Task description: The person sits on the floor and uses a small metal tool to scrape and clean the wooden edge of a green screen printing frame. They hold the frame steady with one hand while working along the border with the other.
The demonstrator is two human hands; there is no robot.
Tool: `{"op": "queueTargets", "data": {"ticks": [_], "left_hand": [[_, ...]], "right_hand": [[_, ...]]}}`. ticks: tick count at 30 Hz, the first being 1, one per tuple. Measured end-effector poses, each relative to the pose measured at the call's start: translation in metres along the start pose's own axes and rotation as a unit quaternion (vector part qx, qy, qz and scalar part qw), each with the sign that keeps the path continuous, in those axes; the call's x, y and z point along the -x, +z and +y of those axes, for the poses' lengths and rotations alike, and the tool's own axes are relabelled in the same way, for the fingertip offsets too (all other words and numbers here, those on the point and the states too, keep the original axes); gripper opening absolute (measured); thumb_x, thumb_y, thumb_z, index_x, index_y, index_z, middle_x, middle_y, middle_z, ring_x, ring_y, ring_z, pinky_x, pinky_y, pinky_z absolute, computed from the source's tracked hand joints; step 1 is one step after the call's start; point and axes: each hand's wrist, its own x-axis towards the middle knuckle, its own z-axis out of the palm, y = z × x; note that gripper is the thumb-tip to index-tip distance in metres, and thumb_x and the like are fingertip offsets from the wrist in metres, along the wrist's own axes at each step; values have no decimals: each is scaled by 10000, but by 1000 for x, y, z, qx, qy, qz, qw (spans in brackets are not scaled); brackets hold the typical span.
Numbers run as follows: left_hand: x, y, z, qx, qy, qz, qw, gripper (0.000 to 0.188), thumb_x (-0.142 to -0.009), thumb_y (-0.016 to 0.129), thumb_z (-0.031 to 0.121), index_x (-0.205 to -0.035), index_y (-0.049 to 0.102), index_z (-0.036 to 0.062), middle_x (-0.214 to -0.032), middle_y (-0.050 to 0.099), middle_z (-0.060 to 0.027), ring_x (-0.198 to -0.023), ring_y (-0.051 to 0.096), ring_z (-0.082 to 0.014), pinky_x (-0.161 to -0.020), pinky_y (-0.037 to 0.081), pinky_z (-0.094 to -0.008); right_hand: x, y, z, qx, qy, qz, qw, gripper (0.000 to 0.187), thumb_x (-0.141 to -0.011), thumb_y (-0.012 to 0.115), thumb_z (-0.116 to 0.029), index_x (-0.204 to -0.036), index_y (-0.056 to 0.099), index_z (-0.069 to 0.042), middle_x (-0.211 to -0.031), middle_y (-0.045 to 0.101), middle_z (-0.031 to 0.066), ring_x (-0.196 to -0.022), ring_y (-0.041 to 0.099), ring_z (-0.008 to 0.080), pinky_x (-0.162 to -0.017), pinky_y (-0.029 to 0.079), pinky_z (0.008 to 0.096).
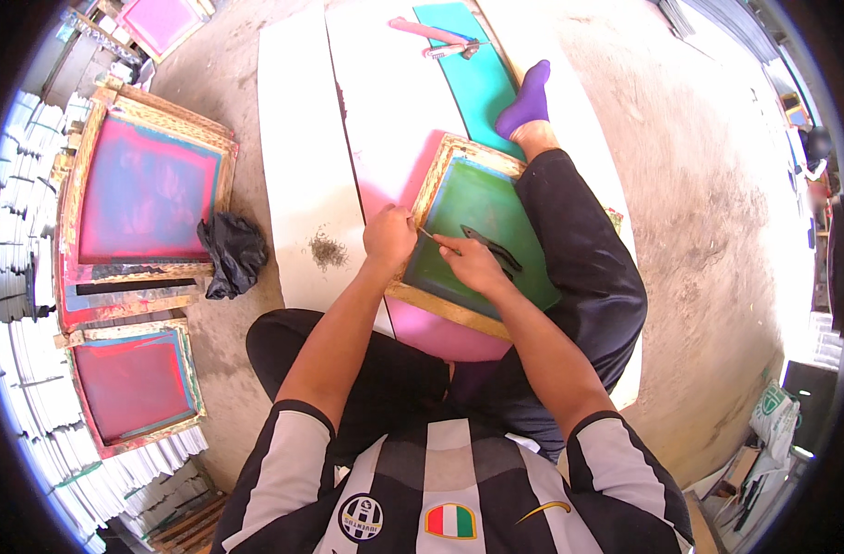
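Observation:
A screen printing frame [456, 311] with a wooden border and green mesh lies tilted on the boards in front of me, against my bent right leg. My left hand [391, 237] is closed at its left bar, the fingertips partly hidden. My right hand [475, 264] grips a thin, slender tool [428, 234], its tip pointing at that bar beside my left hand; its exact kind is too small to tell. Dark-handled pliers [496, 247] lie on the mesh just beyond my right hand.
A heap of small dark bits [328, 249] sits on the white board [297, 185]. Farther off, a pink-handled tool [426, 30] lies across a teal strip [459, 78]. At left are several stained screen frames [149, 189], a black plastic bag [233, 256] and paper stacks [25, 277].

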Motion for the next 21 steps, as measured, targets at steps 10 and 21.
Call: {"op": "queueTargets", "data": {"ticks": [10, 21], "left_hand": [[-20, -2, -2, -47, -54, -130, 989, 306, -990, 624, 221, -1130, 707, -37, -1129, 713, -284, -1081, 687, -459, -941, 543, -523], [-19, 17, -34, 191, -109, -76, 973, 302, -1029, 621, 251, -1121, 713, -22, -1034, 735, -232, -1003, 712, -372, -900, 532, -454]], "right_hand": [[-8, 3, 4, 76, -26, 59, 995, 367, -1042, 589, -323, -1393, 693, -296, -1137, 743, 244, -1063, 713, 449, -949, 562, 555], [-14, 11, 7, 138, -40, 69, 987, 375, -1035, 598, -321, -1401, 679, -309, -1038, 752, 255, -980, 732, 454, -885, 582, 566]]}}
